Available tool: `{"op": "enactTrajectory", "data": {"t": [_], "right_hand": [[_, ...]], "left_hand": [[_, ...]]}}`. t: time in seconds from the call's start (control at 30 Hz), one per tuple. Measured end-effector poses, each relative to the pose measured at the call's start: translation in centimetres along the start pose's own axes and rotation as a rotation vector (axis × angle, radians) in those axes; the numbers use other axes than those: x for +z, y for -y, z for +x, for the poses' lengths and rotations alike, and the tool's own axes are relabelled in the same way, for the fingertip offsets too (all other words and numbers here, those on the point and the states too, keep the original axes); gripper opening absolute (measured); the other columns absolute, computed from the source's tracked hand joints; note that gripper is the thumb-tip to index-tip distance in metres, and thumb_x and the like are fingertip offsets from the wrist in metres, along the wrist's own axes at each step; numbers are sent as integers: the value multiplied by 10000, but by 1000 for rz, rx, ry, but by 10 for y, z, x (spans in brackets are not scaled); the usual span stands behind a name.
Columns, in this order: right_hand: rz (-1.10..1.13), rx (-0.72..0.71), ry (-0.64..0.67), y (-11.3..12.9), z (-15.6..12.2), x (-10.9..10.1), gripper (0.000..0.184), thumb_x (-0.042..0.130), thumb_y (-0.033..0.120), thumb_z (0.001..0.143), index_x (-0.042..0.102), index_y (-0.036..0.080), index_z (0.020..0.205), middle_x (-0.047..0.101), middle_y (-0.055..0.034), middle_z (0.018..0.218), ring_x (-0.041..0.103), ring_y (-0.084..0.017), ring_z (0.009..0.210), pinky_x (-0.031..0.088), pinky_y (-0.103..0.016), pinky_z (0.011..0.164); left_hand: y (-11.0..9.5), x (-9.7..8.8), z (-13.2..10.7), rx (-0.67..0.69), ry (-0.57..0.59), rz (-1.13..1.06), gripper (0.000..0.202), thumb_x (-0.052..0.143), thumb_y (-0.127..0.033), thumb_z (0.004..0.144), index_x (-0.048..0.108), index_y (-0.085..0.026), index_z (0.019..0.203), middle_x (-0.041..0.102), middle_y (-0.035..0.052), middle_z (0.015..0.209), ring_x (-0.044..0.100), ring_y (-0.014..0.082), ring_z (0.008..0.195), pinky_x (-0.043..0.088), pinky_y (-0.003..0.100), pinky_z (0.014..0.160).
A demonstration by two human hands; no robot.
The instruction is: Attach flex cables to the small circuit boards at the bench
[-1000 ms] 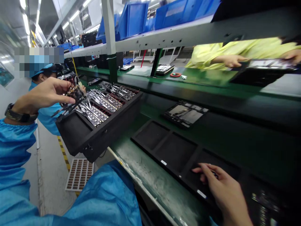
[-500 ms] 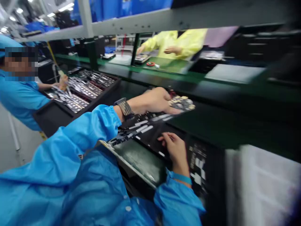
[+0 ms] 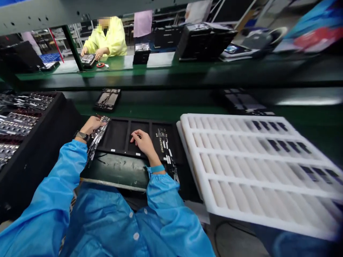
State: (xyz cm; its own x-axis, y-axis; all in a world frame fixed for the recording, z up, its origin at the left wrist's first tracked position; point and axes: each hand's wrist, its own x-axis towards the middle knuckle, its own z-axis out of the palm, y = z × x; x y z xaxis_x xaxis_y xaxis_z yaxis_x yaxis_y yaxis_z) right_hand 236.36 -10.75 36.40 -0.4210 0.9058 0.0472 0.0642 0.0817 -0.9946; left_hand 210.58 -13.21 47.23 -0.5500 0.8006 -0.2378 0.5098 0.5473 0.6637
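Note:
My left hand (image 3: pixel 92 125) is closed around a bunch of thin circuit strips (image 3: pixel 98 137) with white and metallic ends. It is at the left end of a low black divided tray (image 3: pixel 115 134), where the strips hang over the front edge. Over the tray's middle, my right hand (image 3: pixel 144 142) has loosely bent fingers with a gap between them. I see nothing in it. More circuit strips (image 3: pixel 164 142) lie in the tray's right compartment, some reaching past its front edge.
A white slotted foam tray (image 3: pixel 241 157) with several dark pieces stands at the right. At the left is a large black box (image 3: pixel 50 132) of circuit strips. Behind the tray lies a black device part (image 3: pixel 107 99). A person in yellow (image 3: pixel 112 37) works across the bench.
My view has swung right, bringing the white foam tray fully into sight. My left hand has drawn in with the strips to the tray's left end. My right hand stays over the tray.

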Motion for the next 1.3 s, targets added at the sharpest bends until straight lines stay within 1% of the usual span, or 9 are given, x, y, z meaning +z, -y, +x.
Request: {"op": "enactTrajectory", "data": {"t": [0.1,0.2,0.37,0.53,0.67,0.83,1.0,1.13,1.3], "right_hand": [[-1,10,-7,-7,4,1,191,606,359,985,614,211,865,703,31,666,511,-102,514,441,-226,594],[-7,-4,-9,-11,5,0,234,627,432,958,612,218,866,716,-4,685,518,-128,507,445,-270,585],[-19,-11,-9,-11,1,-3,290,621,502,946,621,218,886,732,-32,719,529,-142,528,454,-287,584],[-41,-6,-13,-11,1,-2,354,635,566,935,625,214,899,726,-37,716,533,-146,534,461,-290,572],[-53,-5,-10,-11,0,-2,357,635,571,934,617,218,880,727,-40,718,531,-146,538,464,-292,579],[-30,3,-15,-9,-1,-3,318,636,531,922,616,215,887,722,-35,714,524,-143,530,461,-295,584],[-32,0,-18,-8,-1,-2,326,636,541,918,616,217,887,718,-33,708,526,-145,532,457,-298,587],[-33,0,-20,-8,-1,-3,363,644,578,921,614,219,883,720,-37,713,529,-146,536,456,-297,582],[-32,2,-29,-8,-1,-3,381,645,595,929,616,218,885,726,-36,706,530,-144,532,466,-298,590]], "left_hand": [[10,-4,10,3,-52,31,368,967,-343,642,643,-174,686,668,18,637,654,209,666,504,300,666],[19,-4,13,19,-95,88,299,929,-275,669,730,-174,868,772,71,862,733,264,882,542,317,801],[18,-18,-4,172,-202,452,343,835,-350,817,791,-234,1138,776,144,1270,683,387,1233,522,437,1008],[15,-35,-14,151,-191,624,243,758,-456,904,815,-239,997,801,140,1115,713,391,1122,540,456,956],[22,-20,-14,157,-77,759,327,778,-501,900,807,-190,997,772,204,1159,668,431,1198,538,465,942],[32,-4,-18,245,-88,858,257,737,-393,935,792,-169,1049,745,218,1224,614,421,1272,525,449,968],[36,-11,-17,189,-143,724,275,779,-316,880,758,-206,1131,772,187,1180,690,402,1169,520,428,923],[40,-25,-15,172,-199,478,153,800,-233,821,741,-216,961,795,102,1016,735,306,1008,516,360,882],[39,-60,-34,386,-200,54,151,800,-205,767,706,-179,882,734,29,858,678,198,822,518,309,778]]}}
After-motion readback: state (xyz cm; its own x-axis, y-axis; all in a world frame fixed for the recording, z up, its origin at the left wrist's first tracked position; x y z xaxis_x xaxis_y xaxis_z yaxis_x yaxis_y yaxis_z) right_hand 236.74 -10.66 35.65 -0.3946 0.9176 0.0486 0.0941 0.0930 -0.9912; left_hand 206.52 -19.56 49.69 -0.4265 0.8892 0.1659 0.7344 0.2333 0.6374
